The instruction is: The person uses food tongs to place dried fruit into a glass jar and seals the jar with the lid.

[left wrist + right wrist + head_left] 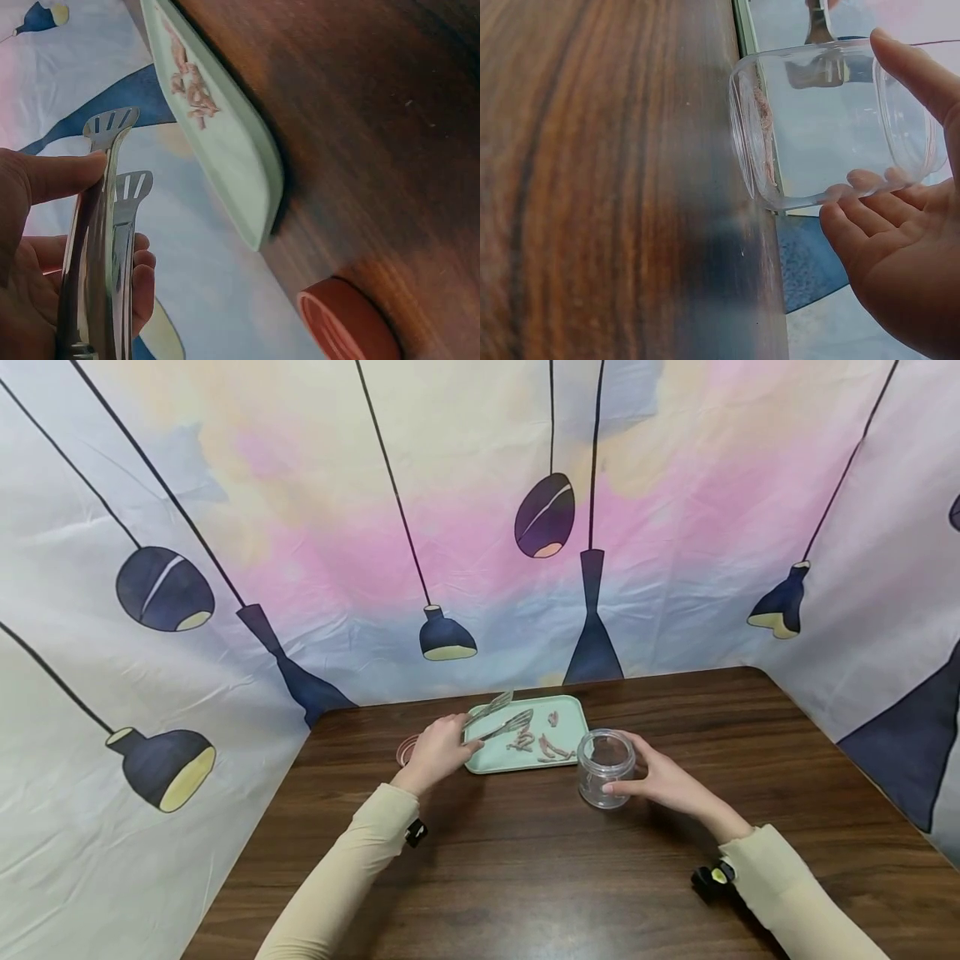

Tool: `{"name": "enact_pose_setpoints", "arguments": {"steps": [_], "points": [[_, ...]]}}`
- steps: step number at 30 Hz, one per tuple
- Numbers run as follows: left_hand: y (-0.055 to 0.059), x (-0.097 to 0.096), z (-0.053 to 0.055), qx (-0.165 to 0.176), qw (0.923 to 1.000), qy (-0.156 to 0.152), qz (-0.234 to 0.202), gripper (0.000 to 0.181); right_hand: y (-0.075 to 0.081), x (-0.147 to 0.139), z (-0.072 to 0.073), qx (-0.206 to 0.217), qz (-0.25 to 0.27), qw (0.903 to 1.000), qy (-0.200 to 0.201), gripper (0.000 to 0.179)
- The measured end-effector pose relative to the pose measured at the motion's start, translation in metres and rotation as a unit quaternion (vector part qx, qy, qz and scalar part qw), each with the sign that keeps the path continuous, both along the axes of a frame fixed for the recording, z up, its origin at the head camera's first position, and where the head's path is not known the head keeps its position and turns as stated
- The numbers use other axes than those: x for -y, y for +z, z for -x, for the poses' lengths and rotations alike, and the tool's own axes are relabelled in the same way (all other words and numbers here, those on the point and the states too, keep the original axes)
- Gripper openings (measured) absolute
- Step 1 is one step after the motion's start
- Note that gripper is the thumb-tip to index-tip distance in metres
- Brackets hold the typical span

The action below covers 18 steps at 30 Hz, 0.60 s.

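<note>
My left hand [438, 747] holds metal tongs [517, 721] with slotted ends, their two arms apart over a pale green tray [491, 763]. In the left wrist view the thumb lies on one arm of the tongs [91, 247] and the fingers curl round the other. Several pinkish-brown thin strips [551, 749] lie on the tray, and the tongs' ends hold none. My right hand [663, 781] grips a clear, open jar [594, 783] by its side, thumb in front and fingers behind. The jar is upright on the table, by the tray's right front corner.
A reddish-brown round screw lid [352, 319] lies left of the tray, partly hidden by the left hand in the head view. The dark wooden table [525, 877] ends at the back against a hanging cloth [495, 527] printed with lamps.
</note>
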State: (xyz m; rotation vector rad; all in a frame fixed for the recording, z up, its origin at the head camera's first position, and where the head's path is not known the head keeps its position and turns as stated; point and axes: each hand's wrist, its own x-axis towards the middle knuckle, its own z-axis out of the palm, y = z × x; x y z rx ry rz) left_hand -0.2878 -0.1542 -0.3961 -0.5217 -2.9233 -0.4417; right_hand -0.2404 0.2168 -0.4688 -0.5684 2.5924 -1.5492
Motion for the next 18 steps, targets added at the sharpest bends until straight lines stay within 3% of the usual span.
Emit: {"name": "enact_pose_setpoints", "arguments": {"steps": [7,18], "points": [[-0.009,0.002,0.003,0.027,0.9996,0.002,-0.01,0.055,0.0,0.0,-0.001,0.007,0.0,1.0,-0.003,0.096],[-0.02,0.003,0.007,0.042,0.9988,0.016,-0.017,0.054,-0.001,-0.001,-0.001,0.005,0.001,1.0,0.001,0.095]]}}
